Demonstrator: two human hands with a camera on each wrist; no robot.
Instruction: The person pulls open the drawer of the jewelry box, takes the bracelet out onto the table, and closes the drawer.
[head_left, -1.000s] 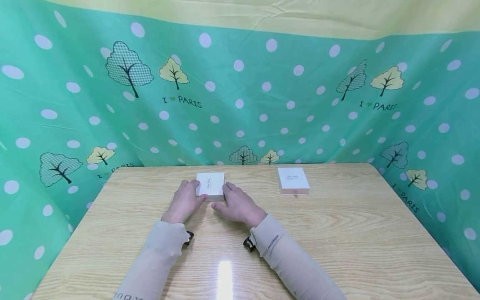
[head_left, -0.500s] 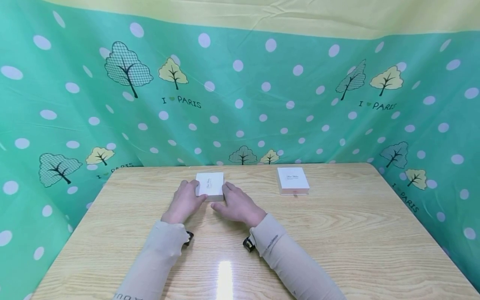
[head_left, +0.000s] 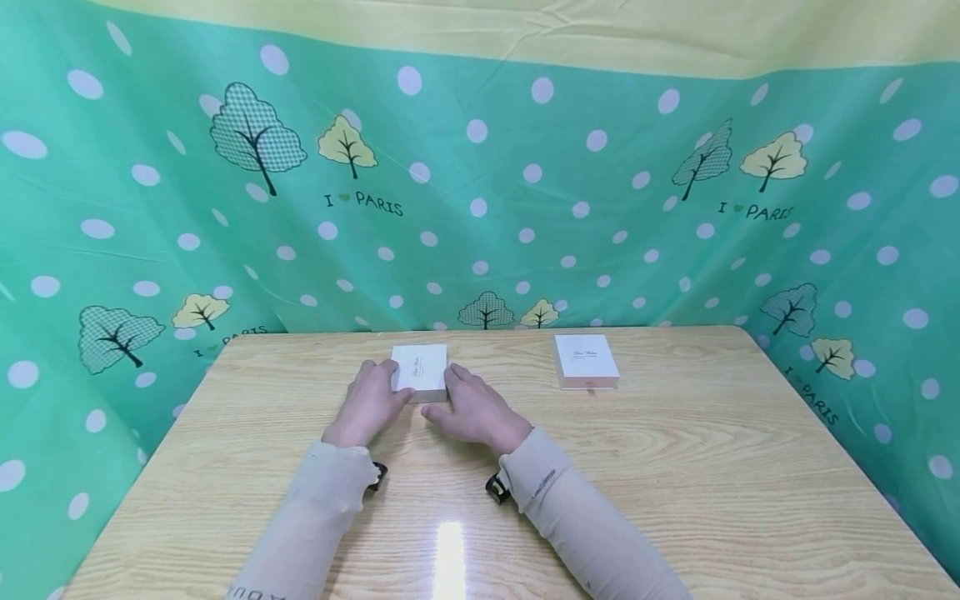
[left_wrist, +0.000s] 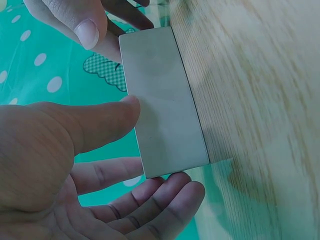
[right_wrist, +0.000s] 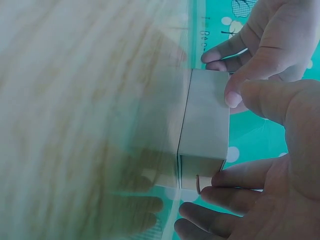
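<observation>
Steadying the white box (head_left: 422, 364) falls to the left grip (head_left: 367, 402), clamped on it with the thumb against the near wall and fingers along the left side. The box lies flat on the worktop (head_left: 675, 475), between the two grips. The right grip (head_left: 480, 410) is apart, straight fingertips at the right wall by a small ribbon tab (right_wrist: 198, 185), thumb off the box. Firm but light left pressure should stop sliding, and any pull on the tab is best straight outward. A second white box (head_left: 587, 358) sits beyond the right grip, well apart.
</observation>
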